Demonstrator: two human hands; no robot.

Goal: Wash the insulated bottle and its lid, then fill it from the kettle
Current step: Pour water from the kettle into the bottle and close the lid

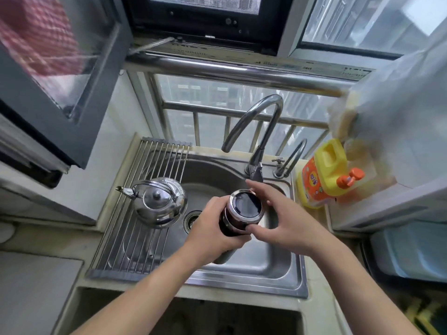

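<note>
I hold a dark insulated bottle (228, 226) upright over the steel sink (273, 262). My left hand (212, 233) grips the bottle's body from the left. Its lid (246, 206), dark on top with a silver band, sits on the bottle's mouth. My right hand (283, 218) curls round the lid, thumb at the near side and fingers at the far side. A shiny steel kettle (158, 201) with its own lid on stands on the drying rack to the left, spout pointing left.
A roll-up wire rack (135, 228) covers the sink's left part. The curved tap (256, 122) rises behind the sink, with a smaller tap (291, 158) beside it. A yellow and orange detergent bottle (324, 172) stands at the right. The drain (192, 220) shows left of the bottle.
</note>
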